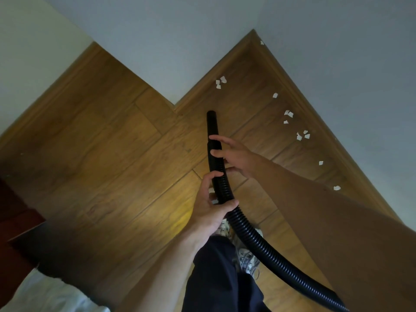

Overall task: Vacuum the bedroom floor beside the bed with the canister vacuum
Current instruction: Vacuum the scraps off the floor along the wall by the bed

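Observation:
A black ribbed vacuum hose (254,239) curves up from the lower right and ends in a smooth black nozzle tube (212,127) pointing toward the wall corner. My left hand (209,206) grips the ribbed part of the hose from below. My right hand (231,154) is higher up, where ribbed hose meets smooth tube, its fingers curled round it. Several white paper scraps (301,136) lie on the wooden floor (117,158) along the right skirting, and a few more paper scraps (220,82) sit near the far skirting. The canister is out of view.
Grey walls (180,52) with wooden skirting form an inner and an outer corner ahead. A dark red wooden bed frame (13,221) and white bedding (51,293) are at the lower left. My dark trouser leg (216,278) and patterned shoe (247,260) stand below the hose.

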{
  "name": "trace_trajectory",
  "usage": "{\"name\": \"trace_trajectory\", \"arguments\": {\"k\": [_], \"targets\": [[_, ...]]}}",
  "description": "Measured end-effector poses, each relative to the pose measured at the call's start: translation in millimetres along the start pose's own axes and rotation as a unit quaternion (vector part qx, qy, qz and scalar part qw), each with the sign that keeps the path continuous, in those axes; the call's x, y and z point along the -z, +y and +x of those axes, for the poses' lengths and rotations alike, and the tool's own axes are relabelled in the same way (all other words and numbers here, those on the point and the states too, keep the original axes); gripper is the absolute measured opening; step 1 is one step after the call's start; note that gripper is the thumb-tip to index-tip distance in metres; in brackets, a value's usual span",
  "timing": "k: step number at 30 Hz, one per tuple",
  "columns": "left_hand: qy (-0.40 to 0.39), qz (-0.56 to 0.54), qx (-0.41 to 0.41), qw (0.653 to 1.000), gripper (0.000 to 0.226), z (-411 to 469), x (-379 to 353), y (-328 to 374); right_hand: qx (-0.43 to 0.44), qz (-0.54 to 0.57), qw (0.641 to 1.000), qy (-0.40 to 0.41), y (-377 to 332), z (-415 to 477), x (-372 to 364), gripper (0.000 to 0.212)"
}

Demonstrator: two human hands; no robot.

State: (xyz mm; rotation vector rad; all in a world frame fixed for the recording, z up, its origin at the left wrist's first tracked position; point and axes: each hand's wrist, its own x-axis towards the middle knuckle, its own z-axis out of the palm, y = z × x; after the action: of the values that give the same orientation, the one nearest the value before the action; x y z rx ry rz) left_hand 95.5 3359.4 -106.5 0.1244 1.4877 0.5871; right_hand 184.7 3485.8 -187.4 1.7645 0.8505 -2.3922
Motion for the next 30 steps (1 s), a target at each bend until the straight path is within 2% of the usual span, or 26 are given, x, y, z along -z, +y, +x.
{"name": "trace_trajectory", "arguments": {"k": [10, 30], "targets": [[-0.019, -0.02, -0.011, 1.0, 0.06, 20.3, 5.0, 26.7, 0.016, 0.015, 1.0, 0.011, -24.1, 12.5, 8.5, 0.046], [-0.06, 0.018, -0.012, 0.998, 0.059, 52.5, 5.2, 65.9, 0.04, 0.044, 0.997, 0.047, -57.9, 37.1, 23.4, 0.045]]}}
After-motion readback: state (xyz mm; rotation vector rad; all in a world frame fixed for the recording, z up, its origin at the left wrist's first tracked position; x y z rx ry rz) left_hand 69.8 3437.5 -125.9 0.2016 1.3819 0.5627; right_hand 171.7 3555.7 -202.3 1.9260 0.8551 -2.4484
